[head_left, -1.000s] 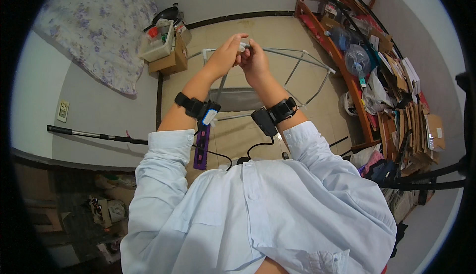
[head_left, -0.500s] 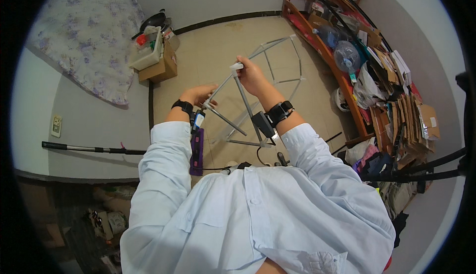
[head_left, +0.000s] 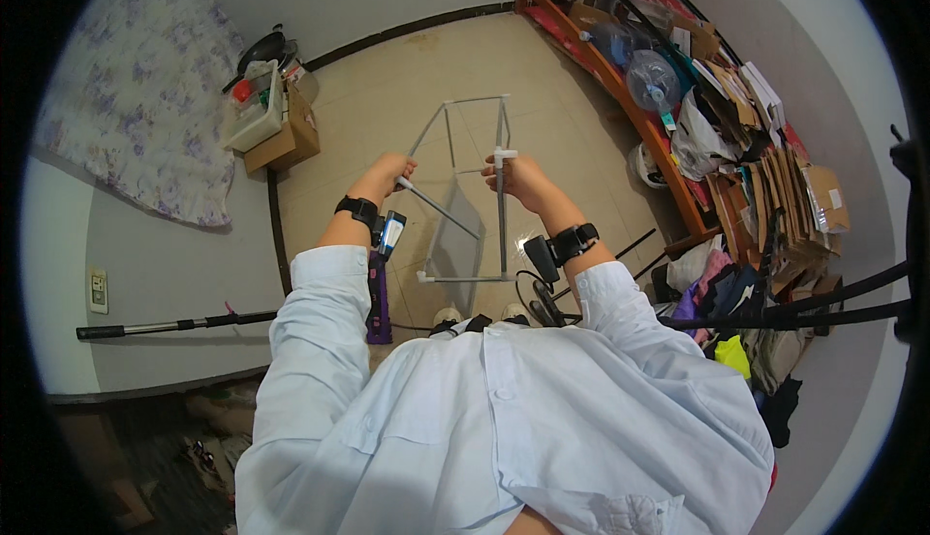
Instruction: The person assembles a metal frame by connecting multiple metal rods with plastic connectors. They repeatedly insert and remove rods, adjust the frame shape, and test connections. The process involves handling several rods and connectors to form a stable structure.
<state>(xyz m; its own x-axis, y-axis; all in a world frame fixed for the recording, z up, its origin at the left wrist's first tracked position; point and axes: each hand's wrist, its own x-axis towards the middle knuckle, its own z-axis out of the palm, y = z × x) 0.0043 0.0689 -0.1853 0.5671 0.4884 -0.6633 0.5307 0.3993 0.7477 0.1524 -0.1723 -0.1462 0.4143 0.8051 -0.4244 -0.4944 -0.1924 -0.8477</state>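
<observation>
A rack frame of thin grey tubes (head_left: 442, 209) joined by pale plastic connectors stands in front of me, between my hands. My left hand (head_left: 390, 173) is closed round a tube by a white connector at the frame's left side. On the opposite side, my right hand (head_left: 521, 181) grips an upright tube just below another white connector (head_left: 505, 154); some of its fingers are behind the tube. A grey sheet-like panel (head_left: 457, 235) hangs or lies within the lower part of the frame; how it is attached cannot be made out.
A cardboard box (head_left: 291, 133) with a white bin (head_left: 260, 121) stands at the far left. Along the right wall, a wooden bed frame (head_left: 620, 80) holds cardboard, bags and plastic bottles. A purple strip-like object (head_left: 378, 303) lies beside my left forearm. A telescopic pole (head_left: 184, 325) extends at left.
The tube frame has turned and now stands straighter before me. My right hand has moved right and slightly down with it; my left hand has risen slightly and closed on the tube.
</observation>
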